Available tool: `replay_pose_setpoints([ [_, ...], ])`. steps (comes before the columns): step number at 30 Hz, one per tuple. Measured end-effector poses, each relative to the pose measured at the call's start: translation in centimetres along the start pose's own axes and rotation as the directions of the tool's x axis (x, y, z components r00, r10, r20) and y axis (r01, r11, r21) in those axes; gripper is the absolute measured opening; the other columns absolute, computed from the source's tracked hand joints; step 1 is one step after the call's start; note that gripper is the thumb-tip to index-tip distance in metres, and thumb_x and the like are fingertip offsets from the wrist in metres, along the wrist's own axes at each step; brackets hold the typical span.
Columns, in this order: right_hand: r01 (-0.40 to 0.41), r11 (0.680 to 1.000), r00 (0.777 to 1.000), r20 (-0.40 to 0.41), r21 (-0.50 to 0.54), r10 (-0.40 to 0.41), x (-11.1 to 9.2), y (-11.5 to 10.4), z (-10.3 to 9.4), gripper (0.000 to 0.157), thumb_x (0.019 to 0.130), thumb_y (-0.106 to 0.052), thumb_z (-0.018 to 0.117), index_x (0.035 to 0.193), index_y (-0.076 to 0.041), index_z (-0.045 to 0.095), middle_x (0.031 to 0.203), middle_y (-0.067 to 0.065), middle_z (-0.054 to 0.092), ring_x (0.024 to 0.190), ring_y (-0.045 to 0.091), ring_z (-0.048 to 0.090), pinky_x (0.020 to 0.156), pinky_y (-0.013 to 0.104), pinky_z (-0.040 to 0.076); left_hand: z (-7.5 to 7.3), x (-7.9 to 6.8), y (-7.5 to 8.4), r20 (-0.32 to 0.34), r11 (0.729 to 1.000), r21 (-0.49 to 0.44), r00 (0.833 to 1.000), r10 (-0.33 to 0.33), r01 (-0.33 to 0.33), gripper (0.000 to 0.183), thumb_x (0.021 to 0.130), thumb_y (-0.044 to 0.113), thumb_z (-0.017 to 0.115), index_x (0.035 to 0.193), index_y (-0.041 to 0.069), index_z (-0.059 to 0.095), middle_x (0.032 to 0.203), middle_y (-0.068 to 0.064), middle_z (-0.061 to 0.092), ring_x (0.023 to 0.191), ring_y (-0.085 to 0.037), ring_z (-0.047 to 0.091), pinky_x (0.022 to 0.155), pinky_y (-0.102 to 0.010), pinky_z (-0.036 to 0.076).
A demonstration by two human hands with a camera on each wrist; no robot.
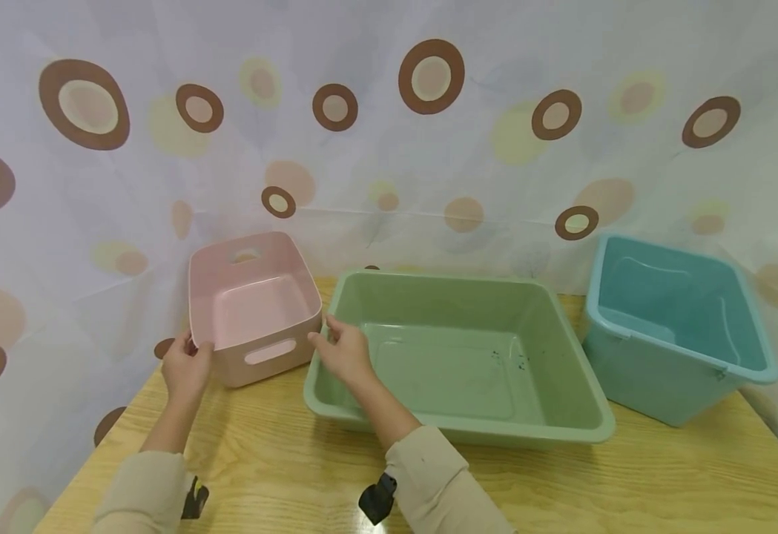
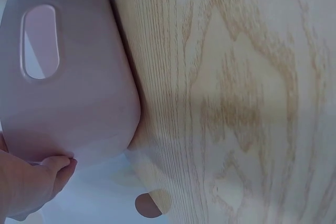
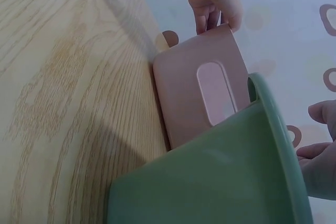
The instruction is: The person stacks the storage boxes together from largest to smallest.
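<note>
At the left of the table stands a pink storage bin (image 1: 255,304) with oval handle cutouts, its inside bare. My left hand (image 1: 187,368) pinches the bin's front left rim; in the left wrist view its fingertips (image 2: 65,163) lie against the outer wall. A wide, shallow green basin (image 1: 455,371) stands to the right of the bin, their sides close together. Over the basin's left rim is my right hand (image 1: 345,350), near the bin's front right corner. The right wrist view shows that hand's thumb and fingers (image 3: 315,150) spread apart, nothing between them.
A deep blue-green tub (image 1: 676,326) stands at the table's right. Everything sits on a light wooden table (image 1: 255,452). Behind it and along the left hangs a white curtain (image 1: 362,156) with brown and pastel circles. Small dark marks dot the basin's floor.
</note>
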State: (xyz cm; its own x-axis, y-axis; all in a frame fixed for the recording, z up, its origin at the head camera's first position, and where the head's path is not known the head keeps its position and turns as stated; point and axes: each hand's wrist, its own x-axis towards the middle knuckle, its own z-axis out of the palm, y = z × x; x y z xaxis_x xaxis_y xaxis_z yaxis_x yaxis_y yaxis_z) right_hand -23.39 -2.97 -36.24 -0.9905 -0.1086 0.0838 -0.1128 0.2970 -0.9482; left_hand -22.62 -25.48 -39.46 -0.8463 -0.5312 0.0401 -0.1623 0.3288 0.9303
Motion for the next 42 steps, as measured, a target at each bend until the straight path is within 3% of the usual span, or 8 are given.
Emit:
replay_pose_setpoints([
  [4,0.032,0.999,0.999,0.001,0.005,-0.032,0.2,-0.1,0.1,0.049,0.085,-0.015,0.060,0.128,0.005,0.047,0.109,0.018,0.064,0.083,0.018,0.061,0.078,0.024,0.050,-0.1,0.0,0.0,0.008,1.000,0.001,1.000,-0.004,0.004,0.054,0.086,0.010,0.039,0.138,-0.003,0.034,0.135,-0.027,0.043,0.120,-0.035,0.046,0.098,-0.039,0.042],
  [8,0.058,0.998,0.998,0.010,0.030,-0.059,0.4,-0.2,0.2,0.050,0.083,-0.013,0.061,0.128,0.004,0.048,0.062,0.002,0.053,0.049,0.007,0.029,0.049,0.017,0.032,-0.5,0.1,-0.2,0.024,1.000,-0.003,1.000,-0.013,0.013,0.055,0.086,0.009,0.039,0.140,-0.003,0.030,0.137,-0.027,0.040,0.123,-0.036,0.044,0.101,-0.043,0.040],
  [12,0.062,0.997,0.998,0.013,0.048,-0.063,0.3,-0.2,0.4,0.050,0.083,-0.014,0.061,0.128,0.004,0.048,0.102,0.019,0.067,0.072,0.013,0.061,0.064,0.022,0.051,-0.9,0.1,-0.4,0.042,1.000,-0.005,0.999,-0.019,0.019,0.056,0.087,0.009,0.038,0.141,-0.003,0.027,0.138,-0.027,0.037,0.125,-0.037,0.042,0.102,-0.044,0.039],
  [18,0.056,0.997,0.998,0.028,0.056,-0.058,0.3,-0.2,0.8,0.050,0.083,-0.012,0.060,0.128,0.004,0.046,0.127,0.020,0.050,0.097,0.020,0.058,0.091,0.031,0.048,-1.5,-0.1,-0.6,0.051,1.000,0.009,0.999,-0.006,0.006,0.056,0.088,0.009,0.038,0.141,-0.004,0.026,0.138,-0.028,0.038,0.125,-0.037,0.042,0.093,-0.021,0.046],
  [22,0.044,0.998,0.998,0.037,0.045,-0.046,0.5,-0.2,1.0,0.051,0.083,-0.011,0.060,0.130,0.003,0.045,0.084,0.012,0.066,0.062,0.007,0.047,0.058,0.016,0.044,-1.6,-0.2,-0.8,0.048,1.000,0.020,0.999,-0.003,0.002,0.054,0.088,0.011,0.038,0.140,-0.003,0.028,0.136,-0.027,0.040,0.122,-0.034,0.045,0.067,0.001,0.036],
  [25,0.041,0.999,0.997,0.071,0.022,-0.043,0.6,-0.2,1.1,0.053,0.084,-0.010,0.058,0.132,0.003,0.042,0.057,-0.001,0.037,0.049,0.006,0.027,0.044,0.016,0.025,-1.8,-0.2,-1.0,0.032,1.000,0.031,0.999,-0.002,0.001,0.053,0.089,0.012,0.039,0.139,-0.004,0.031,0.135,-0.027,0.042,0.120,-0.034,0.045,0.076,-0.008,0.041],
  [36,0.090,0.991,0.983,0.166,-0.095,-0.073,0.5,-0.8,1.5,0.057,0.085,-0.014,0.056,0.138,-0.002,0.037,0.061,0.008,0.050,0.053,0.012,0.040,0.053,0.026,0.043,-2.5,-0.4,-1.4,0.015,1.000,0.031,1.000,0.003,-0.003,0.051,0.090,0.009,0.040,0.138,-0.005,0.032,0.138,-0.027,0.039,0.126,-0.038,0.041,0.102,-0.042,0.038],
  [42,0.117,0.986,0.976,0.199,-0.122,-0.091,0.3,-0.8,1.8,0.059,0.085,-0.016,0.059,0.137,0.001,0.037,0.050,-0.005,0.031,0.044,0.006,0.024,0.040,0.017,0.022,-3.1,-0.6,-1.7,0.004,0.999,0.042,1.000,0.013,-0.013,0.049,0.090,0.010,0.040,0.137,-0.003,0.036,0.137,-0.024,0.042,0.125,-0.036,0.043,0.076,-0.001,0.041],
])
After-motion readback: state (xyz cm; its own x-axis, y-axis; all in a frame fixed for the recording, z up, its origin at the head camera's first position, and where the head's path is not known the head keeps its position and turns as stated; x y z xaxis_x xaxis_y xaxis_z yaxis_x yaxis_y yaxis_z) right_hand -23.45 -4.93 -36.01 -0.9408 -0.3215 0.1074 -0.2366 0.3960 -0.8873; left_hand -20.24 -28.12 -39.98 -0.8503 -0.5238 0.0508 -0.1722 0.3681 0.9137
